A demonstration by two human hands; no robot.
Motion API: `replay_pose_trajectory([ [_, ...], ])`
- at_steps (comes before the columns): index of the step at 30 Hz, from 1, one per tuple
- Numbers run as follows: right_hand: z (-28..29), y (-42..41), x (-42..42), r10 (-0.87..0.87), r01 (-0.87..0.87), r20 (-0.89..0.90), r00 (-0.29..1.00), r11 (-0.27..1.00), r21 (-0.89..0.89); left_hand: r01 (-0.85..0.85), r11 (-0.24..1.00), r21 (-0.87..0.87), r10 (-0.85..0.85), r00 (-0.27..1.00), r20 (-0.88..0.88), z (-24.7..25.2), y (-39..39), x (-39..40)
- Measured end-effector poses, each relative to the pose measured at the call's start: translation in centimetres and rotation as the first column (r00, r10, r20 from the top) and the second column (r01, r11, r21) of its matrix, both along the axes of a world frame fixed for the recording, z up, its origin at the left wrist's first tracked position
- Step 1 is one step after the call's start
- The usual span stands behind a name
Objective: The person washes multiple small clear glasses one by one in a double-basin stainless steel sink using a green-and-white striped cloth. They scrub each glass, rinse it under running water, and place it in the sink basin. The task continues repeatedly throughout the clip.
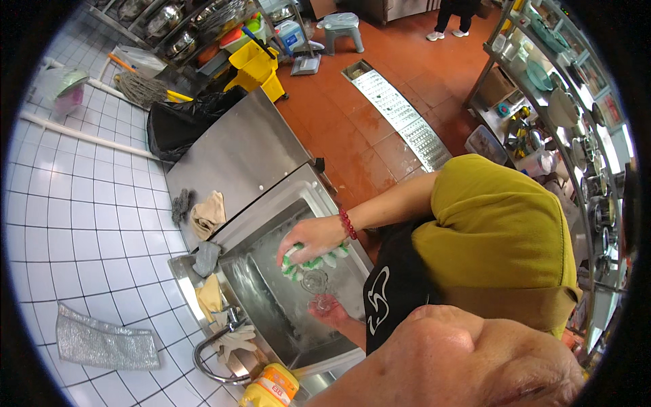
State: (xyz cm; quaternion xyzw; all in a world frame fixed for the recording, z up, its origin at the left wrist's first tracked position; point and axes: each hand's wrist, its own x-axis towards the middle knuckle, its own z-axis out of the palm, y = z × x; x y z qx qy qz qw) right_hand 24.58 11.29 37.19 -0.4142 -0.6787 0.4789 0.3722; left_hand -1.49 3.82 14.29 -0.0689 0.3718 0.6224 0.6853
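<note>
Over the stainless steel sink (254, 325), my right hand (314, 236), with a red bead bracelet (348, 224) at its wrist, grips a crumpled green and white cloth (293, 270). The fingers partly cover this cloth. Lower in the view, my left hand (333, 314) holds a clear glass vessel (314, 281) from below, palm turned up. Its round rim sits right beside the cloth; whether the two touch is hard to tell. The glass is see-through, so its exact shape is unclear.
A curved faucet (208, 351), white gloves (236, 342), a yellow cloth (208, 295) and a yellow bottle (272, 386) line the wall side. A beige cloth (207, 216) and a steel wool pad (182, 204) lie on the steel counter (244, 137). Another person (452, 20) stands far back.
</note>
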Motion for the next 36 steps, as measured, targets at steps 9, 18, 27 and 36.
replay_pose_trajectory([
  [9, 0.0, -0.7, -2.2, 0.045, -0.05, 0.037, 0.998, 0.989, 0.142, 0.316, 0.949, -0.012, -0.269, 0.785, -0.559, 4.2, -1.6, -1.0],
  [18, 1.7, -0.9, -5.7, 0.064, -0.069, -0.112, 0.992, 0.997, -0.044, 0.481, 0.863, 0.152, -0.186, 0.583, -0.791, 13.7, -1.3, -0.5],
  [27, -1.2, -0.8, -9.4, 0.384, -0.413, 0.248, 0.889, 0.907, 0.076, 0.493, 0.84, 0.228, -0.083, 0.531, -0.843, 16.0, -1.6, 1.0],
  [36, -0.1, -1.3, -10.0, 0.618, -0.753, 0.573, 0.537, 0.658, -0.003, 0.693, 0.721, 0.012, -0.19, 0.214, -0.958, 17.5, -1.7, -1.0],
])
